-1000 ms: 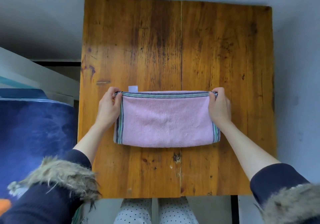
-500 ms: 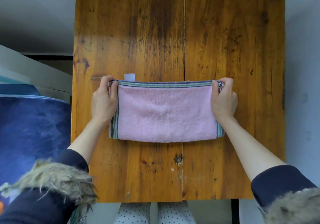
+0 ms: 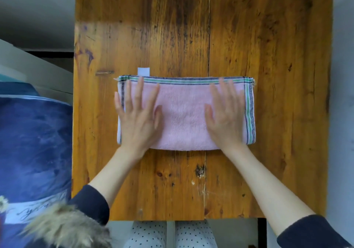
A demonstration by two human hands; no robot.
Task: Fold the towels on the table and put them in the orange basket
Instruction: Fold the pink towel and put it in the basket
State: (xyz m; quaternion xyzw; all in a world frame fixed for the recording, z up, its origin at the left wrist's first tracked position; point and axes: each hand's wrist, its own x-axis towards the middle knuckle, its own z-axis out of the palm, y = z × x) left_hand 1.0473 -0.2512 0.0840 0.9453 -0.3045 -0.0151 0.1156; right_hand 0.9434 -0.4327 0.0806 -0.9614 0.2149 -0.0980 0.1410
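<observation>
1. Head view, progress: one pink towel (image 3: pixel 183 115) lies on the wooden table (image 3: pixel 268 36), already doubled into a long strip. Its striped hem runs along the far edge, its rounded fold along the near edge, and a small white label (image 3: pixel 143 71) pokes out past the far hem towards the towel's left end. I judge the folding only partly done: the strip is still long and probably needs at least one more fold across its length.

2. Head view, what is left: the orange basket is not in view, so nothing shows a towel put away. No other towels show on the table either; whether more wait elsewhere I cannot tell. The basket step is not yet done for this towel.

3. Head view, left hand (image 3: pixel 137 117): it lies flat on top of the towel's left end, fingers straight and spread, pointing towards the far hem. The outermost finger reaches just over the towel's left striped edge. Nothing is gripped or pinched.

4. Head view, right hand (image 3: pixel 227 115): it lies flat on the towel's right part, fingers straight, tips near the far hem, just inside the right striped edge. It holds nothing either; both palms press the cloth down, apparently smoothing it.
</observation>
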